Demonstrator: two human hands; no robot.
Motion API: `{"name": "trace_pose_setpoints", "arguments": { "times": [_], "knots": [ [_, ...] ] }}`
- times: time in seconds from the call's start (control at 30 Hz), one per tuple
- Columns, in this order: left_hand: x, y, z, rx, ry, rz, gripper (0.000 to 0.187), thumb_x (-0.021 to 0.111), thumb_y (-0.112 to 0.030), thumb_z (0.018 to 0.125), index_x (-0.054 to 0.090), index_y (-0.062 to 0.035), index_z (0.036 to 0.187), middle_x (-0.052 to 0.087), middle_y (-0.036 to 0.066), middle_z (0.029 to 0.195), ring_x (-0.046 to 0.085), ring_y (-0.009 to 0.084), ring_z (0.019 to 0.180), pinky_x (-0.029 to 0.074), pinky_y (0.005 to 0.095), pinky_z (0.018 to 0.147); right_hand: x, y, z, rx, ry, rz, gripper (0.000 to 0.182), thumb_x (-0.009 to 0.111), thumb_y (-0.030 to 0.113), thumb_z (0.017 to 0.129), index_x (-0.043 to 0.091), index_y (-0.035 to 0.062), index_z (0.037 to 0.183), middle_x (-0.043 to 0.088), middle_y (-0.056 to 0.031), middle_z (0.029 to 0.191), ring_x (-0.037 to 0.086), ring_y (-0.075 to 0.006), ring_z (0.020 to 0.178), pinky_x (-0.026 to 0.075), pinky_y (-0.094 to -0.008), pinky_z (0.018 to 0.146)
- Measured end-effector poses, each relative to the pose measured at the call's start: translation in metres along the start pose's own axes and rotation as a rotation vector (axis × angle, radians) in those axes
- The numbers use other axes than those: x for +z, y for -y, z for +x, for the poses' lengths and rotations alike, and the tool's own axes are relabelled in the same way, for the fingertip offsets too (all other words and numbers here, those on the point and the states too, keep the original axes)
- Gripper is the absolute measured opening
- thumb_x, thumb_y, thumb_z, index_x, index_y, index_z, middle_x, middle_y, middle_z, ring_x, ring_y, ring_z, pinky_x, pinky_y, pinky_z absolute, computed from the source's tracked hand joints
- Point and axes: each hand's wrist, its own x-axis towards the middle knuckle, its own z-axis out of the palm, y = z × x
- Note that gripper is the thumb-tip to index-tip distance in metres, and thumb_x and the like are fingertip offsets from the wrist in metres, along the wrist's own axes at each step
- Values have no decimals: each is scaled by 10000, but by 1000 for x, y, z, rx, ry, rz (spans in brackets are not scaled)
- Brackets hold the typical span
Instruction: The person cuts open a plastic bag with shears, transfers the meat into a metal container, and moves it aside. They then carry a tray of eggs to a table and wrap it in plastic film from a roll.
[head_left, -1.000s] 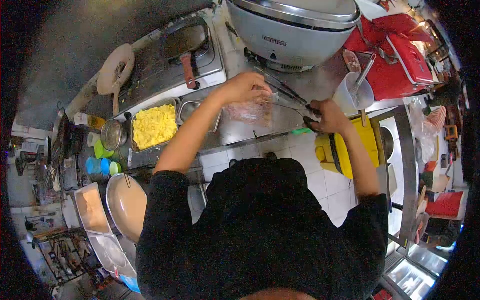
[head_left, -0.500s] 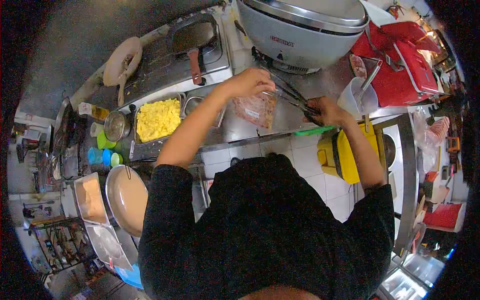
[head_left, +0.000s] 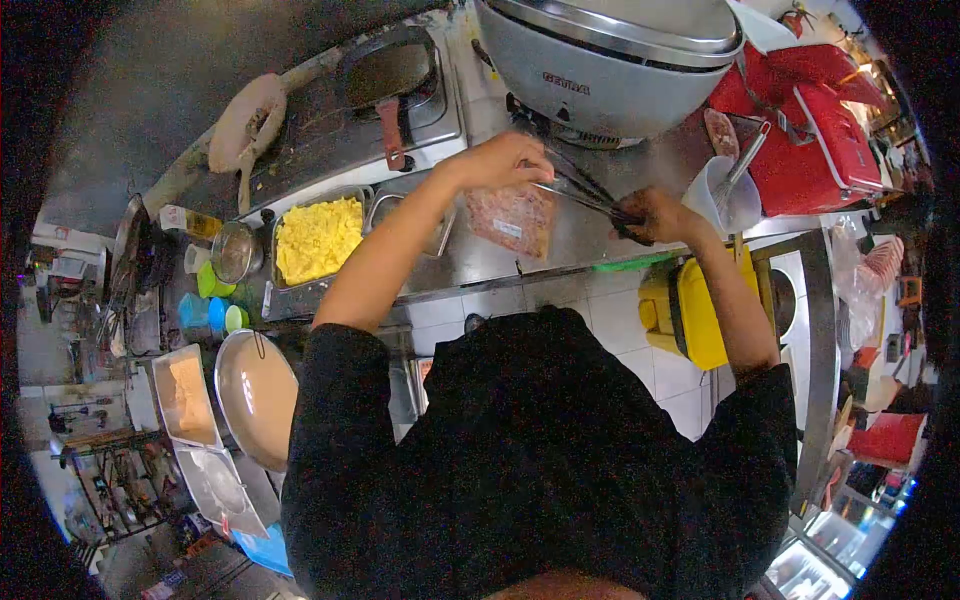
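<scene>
Left hand (head_left: 503, 163) seemingly pinches clear plastic bag of pink meat (head_left: 512, 220); right hand (head_left: 660, 217) grips black-handled metal scissors (head_left: 580, 199). Likely snipping; next needs tautness.

Pinkish packet (head_left: 512, 216) — transparent, white-labelled

I wear a black shirt (head_left: 540, 470), loose and matte, its cloth so dark that most folds are lost in it. The left sleeve (head_left: 345, 365) is short and wide, with a straight hem near my elbow; the right sleeve (head_left: 745, 405) is also short and just as black. The neckline (head_left: 560, 573) makes a shallow curve. Below the hems my left forearm (head_left: 392, 252) and right forearm (head_left: 738, 300) are bare, as are my left hand (head_left: 500, 162) and right hand (head_left: 662, 215). Past the cloth's front edge shows a bit of dark shoe (head_left: 473, 322).
</scene>
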Motion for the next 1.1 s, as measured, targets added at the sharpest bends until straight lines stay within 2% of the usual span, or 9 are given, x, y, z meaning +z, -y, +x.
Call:
{"name": "trace_pose_setpoints", "arguments": {
  "times": [0.17,0.27,0.37,0.53,0.6,0.63,0.73,0.8,1.1],
  "knots": [
    [-2,4,6,45,28,-35,247,642,-254,904,707,-33,993,686,134,935,627,273,881,494,364,785,-5,6,12,187,58,-26,93,654,80,813,681,43,894,606,-66,705,549,-167,587,452,-339,556],
    [-5,16,8,60,48,-47,249,641,-260,908,707,-36,997,686,128,932,633,256,883,493,356,788,-13,12,15,99,18,-45,309,698,347,811,620,49,783,636,-176,722,590,-335,622,469,-462,617],
    [-7,18,11,25,84,-56,227,633,-241,911,706,-44,995,686,118,932,633,256,893,494,363,796,-18,22,19,223,93,5,108,670,157,820,696,63,866,602,-89,693,546,-187,572,451,-363,557],
    [-3,30,16,75,113,49,209,589,-234,930,687,-60,994,653,104,904,607,284,872,484,386,781,-9,1,42,27,95,-174,275,644,330,844,684,62,893,627,-150,735,583,-324,616,474,-429,609],
    [-6,27,10,23,131,15,259,549,-290,950,670,-74,1025,630,121,972,590,300,909,472,409,811,-1,4,45,-203,-11,-280,391,572,442,871,657,66,944,651,-152,832,614,-352,775,478,-486,689],
    [-2,27,8,43,71,97,252,589,-290,927,675,-57,972,655,126,953,621,272,893,491,391,798,-16,30,45,-39,131,-247,395,573,449,867,655,66,917,650,-164,856,605,-370,811,485,-485,702],
    [-3,17,9,-68,67,1,168,611,-174,909,693,-34,950,658,134,916,624,258,868,481,373,804,15,-16,54,-146,-17,-230,468,604,493,831,641,26,816,629,-222,781,605,-406,710,465,-492,630],
    [-7,0,16,-77,74,-97,174,612,-170,907,694,-17,921,655,125,885,619,250,856,477,353,798,12,4,54,10,17,-245,461,636,473,800,625,14,756,620,-224,736,605,-410,684,462,-490,608],
    [-1,1,15,-27,33,-108,200,611,-188,928,676,-4,975,635,67,839,588,178,825,463,316,768,23,6,75,-49,-69,-282,571,571,586,797,675,26,766,665,-176,721,637,-369,682,491,-491,628]
  ]
}}
